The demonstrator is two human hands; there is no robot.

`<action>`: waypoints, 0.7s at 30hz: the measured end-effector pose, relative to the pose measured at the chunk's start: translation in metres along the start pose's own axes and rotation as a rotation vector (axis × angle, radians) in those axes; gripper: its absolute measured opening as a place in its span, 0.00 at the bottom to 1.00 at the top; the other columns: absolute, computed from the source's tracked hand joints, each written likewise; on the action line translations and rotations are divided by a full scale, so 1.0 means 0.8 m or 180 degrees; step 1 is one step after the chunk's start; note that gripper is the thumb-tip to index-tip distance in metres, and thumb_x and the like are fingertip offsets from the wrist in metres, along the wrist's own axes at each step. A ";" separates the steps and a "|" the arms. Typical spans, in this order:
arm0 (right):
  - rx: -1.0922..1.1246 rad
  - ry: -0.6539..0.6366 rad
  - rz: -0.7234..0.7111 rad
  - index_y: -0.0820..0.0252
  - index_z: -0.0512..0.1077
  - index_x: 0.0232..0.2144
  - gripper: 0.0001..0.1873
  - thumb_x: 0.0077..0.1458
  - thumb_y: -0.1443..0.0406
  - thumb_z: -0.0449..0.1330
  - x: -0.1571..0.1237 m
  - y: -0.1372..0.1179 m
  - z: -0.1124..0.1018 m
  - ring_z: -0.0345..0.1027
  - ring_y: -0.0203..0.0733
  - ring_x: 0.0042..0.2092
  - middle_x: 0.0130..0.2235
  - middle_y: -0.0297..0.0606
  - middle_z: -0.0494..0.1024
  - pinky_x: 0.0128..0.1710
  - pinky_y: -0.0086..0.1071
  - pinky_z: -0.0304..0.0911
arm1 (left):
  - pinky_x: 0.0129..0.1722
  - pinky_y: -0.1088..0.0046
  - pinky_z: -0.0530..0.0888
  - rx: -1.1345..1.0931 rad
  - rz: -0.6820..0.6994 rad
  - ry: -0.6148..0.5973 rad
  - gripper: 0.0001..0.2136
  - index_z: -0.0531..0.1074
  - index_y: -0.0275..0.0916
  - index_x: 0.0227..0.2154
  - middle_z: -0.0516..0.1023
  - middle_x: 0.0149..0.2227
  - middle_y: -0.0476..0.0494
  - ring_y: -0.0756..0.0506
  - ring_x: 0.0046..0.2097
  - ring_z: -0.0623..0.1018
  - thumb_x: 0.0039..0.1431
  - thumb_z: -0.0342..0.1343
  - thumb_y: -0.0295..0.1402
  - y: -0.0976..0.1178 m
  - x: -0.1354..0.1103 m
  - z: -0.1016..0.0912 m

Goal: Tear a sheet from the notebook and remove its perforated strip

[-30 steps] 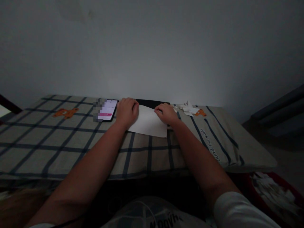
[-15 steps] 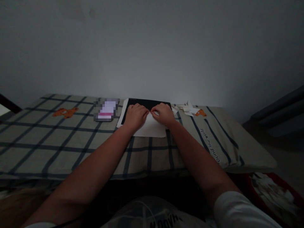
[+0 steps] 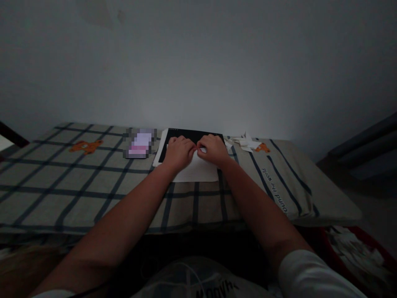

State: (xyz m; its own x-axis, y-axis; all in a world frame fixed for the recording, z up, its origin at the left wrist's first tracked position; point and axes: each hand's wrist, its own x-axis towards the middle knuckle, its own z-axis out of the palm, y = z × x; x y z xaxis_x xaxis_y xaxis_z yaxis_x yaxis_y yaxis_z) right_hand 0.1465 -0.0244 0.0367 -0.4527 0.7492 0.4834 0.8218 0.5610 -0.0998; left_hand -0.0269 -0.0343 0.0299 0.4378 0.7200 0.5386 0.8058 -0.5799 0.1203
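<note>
A white sheet of paper (image 3: 198,170) hangs below my hands, its lower edge lying toward me over the checked cloth. My left hand (image 3: 179,152) pinches the sheet's upper edge with curled fingers. Close beside it, thumbs almost touching, my right hand (image 3: 213,150) grips the same edge. Behind both hands lies a black flat pad or notebook cover (image 3: 192,134), with white paper showing along its left side. My fingers hide the top part of the sheet.
A phone with a blurred screen (image 3: 141,142) lies to the left. White paper scraps (image 3: 246,142) lie to the right. The checked cloth (image 3: 102,182) covers the table, with a wall behind. A red container (image 3: 362,244) holding scraps stands below right.
The sheet has shifted slightly toward me and to the right, with both hands still pinching it. My thumbs have moved a little. The rest has stayed in place.
</note>
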 end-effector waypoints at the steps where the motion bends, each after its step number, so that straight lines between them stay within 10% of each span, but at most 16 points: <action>1: -0.0008 0.0001 0.0009 0.57 0.74 0.32 0.06 0.53 0.64 0.57 0.000 0.001 -0.001 0.64 0.46 0.42 0.37 0.39 0.77 0.41 0.38 0.50 | 0.46 0.55 0.60 -0.0007 -0.0017 0.0006 0.09 0.75 0.42 0.33 0.79 0.38 0.41 0.37 0.45 0.71 0.63 0.49 0.34 -0.001 0.000 0.000; 21: -0.0178 0.0367 0.0620 0.58 0.73 0.33 0.06 0.55 0.65 0.56 -0.010 0.033 -0.017 0.64 0.46 0.42 0.38 0.42 0.76 0.41 0.38 0.53 | 0.49 0.55 0.62 0.0070 -0.0484 -0.0055 0.12 0.77 0.42 0.37 0.80 0.42 0.41 0.36 0.47 0.73 0.64 0.48 0.36 -0.022 0.000 -0.010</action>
State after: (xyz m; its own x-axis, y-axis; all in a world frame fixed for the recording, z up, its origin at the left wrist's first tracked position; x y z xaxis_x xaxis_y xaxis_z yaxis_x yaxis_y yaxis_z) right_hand 0.1765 -0.0200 0.0420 -0.2438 0.7944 0.5564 0.9092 0.3869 -0.1541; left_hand -0.0443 -0.0268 0.0346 0.3166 0.8054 0.5010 0.8718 -0.4553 0.1809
